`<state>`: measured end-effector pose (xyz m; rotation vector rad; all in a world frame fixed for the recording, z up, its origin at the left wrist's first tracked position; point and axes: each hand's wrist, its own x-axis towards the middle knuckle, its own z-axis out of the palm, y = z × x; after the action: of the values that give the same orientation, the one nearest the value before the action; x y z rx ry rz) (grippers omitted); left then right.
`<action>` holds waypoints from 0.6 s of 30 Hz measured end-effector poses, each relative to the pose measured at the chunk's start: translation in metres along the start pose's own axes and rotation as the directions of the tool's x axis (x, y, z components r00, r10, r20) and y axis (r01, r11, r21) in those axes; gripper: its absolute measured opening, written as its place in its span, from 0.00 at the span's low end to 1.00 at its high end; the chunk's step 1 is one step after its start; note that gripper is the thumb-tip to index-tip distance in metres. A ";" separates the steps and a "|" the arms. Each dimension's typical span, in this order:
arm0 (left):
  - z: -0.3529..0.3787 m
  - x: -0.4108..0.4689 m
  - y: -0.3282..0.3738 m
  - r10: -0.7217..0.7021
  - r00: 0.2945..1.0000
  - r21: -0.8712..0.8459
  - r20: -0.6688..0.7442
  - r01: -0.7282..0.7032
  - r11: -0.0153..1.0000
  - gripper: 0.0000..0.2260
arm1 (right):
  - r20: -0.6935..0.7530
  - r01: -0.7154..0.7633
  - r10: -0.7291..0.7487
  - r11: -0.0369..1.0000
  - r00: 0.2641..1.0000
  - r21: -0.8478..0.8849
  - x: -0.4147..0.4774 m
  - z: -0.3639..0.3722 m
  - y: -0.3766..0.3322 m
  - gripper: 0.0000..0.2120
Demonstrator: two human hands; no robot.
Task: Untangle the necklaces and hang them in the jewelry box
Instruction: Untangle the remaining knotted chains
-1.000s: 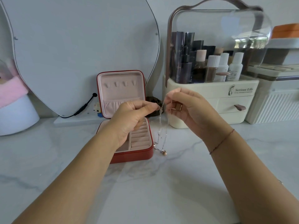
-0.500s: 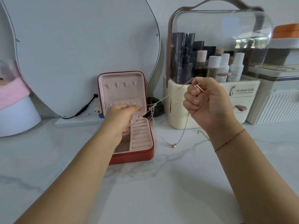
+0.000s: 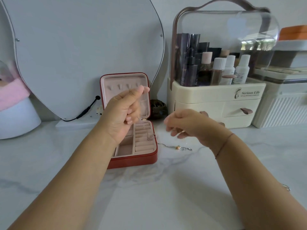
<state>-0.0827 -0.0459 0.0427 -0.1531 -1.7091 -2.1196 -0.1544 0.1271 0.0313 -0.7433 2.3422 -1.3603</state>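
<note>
Two hands point(image 3: 123, 112) point(image 3: 186, 125), two necklaces point(image 3: 150, 136) point(image 3: 177, 147), one jewelry box point(image 3: 132, 161)

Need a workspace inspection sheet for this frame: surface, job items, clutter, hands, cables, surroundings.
Surface: white marble counter; one necklace lies on it.
Job's things: red jewelry box open, lid upright, visible hooks bare. Thin chain hangs from the left hand over the box. Second necklace, with a gold bead, lies on the counter right of the box.
Clutter: small dark round object behind the box.
Hands: left hand pinches the chain's top. Right hand loosely curled above the counter, blurred, no chain seen in it.
Cables: black cable at the mirror's base.
Surroundings: mirror, cosmetics organizer, white ribbed bin, pink-and-white item at left edge.
</note>
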 end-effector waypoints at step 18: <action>-0.006 0.001 0.009 0.018 0.994 -0.107 -0.104 -0.029 0.994 0.09 | 0.008 0.157 -0.158 0.978 0.987 -0.141 0.004 0.011 0.004 0.01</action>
<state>-0.0791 -0.0535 0.0502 -0.0937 -1.5277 -2.1650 -0.1529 0.1183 0.0221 -0.9877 2.4462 -1.2669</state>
